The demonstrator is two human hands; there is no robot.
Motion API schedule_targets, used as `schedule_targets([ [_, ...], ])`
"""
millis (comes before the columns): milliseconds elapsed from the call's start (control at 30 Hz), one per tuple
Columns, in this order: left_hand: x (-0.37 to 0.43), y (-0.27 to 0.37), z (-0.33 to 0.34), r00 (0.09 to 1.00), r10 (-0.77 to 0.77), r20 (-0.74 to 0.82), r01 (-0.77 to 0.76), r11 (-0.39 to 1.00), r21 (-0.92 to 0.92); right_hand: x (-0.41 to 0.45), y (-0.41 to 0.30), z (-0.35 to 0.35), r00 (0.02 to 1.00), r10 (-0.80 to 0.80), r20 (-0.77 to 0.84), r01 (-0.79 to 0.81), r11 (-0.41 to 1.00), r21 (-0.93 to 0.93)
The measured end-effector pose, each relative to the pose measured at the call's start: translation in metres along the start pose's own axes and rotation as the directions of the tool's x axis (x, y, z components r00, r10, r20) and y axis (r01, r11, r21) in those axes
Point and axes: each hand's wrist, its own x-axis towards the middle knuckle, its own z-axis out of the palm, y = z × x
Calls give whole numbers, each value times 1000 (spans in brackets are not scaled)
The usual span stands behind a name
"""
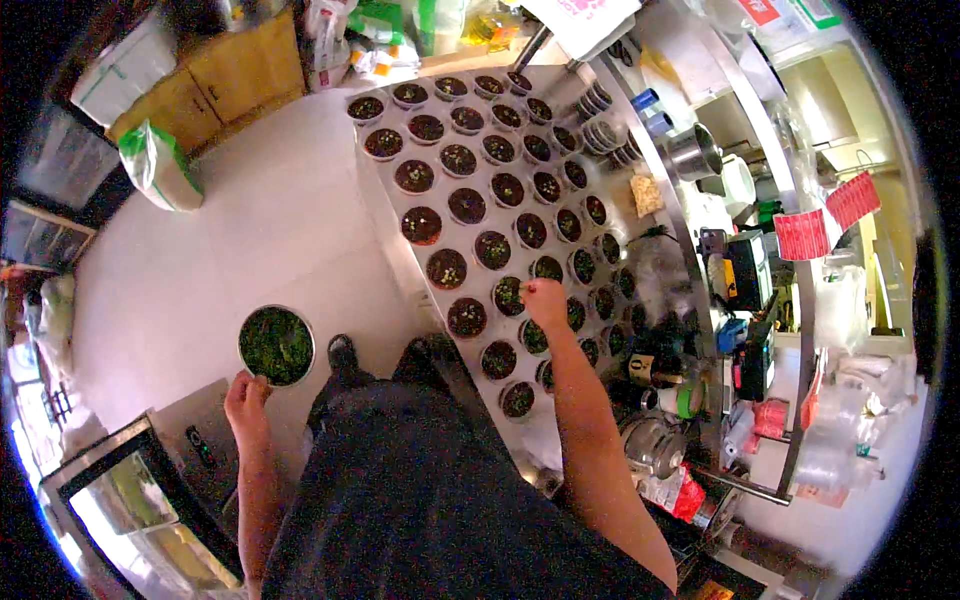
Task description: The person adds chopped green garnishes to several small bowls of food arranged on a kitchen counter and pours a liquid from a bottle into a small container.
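Note:
My left hand [248, 397] grips the near rim of a round container [313, 346] and holds it out over the floor. Finely cut dark green leaves [274, 345] fill the container. On the right, my right hand [544, 301] hovers at a cup [508, 296] of dark brown crumbly filling dotted with pale green bits. Its fingertips are drawn together; whether something is pinched between them is hidden. Rows of similar round cups [493, 250] cover the stainless steel table [390, 217], several with green bits on top. The forearm hides some cups.
Beyond the cups, stacked clear lids or cups [600, 135] and a bag of pale pieces [646, 195] sit near the shelf. A steel pot [694, 151] stands on the shelf at right. A green-and-white sack [159, 169] rests on the floor, and a glass-fronted appliance [146, 510] stands lower left.

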Motion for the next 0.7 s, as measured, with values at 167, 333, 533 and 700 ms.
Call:
schedule_targets([
  [167, -12, 0, 10, 1000, -18, 11, 18, 999, -33, 6, -8, 2, 1000, -19, -17, 17, 990, -139],
  [333, -27, 16, 39, 997, -30, -69, 25, 998, -65, 6, 6, -8, 995, -49, 90, 48, 999, 18],
  [533, -34, 10, 44, 998, -49, -40, 49, 999, -19, 6, -2, -22, 972, -78, 222, 70, 997, 44],
  [700, -27, 7, 59, 998, -62, 12, 62, 998, 9, 6, 5, -13, 978, -124, 167, 133, 990, -46],
])
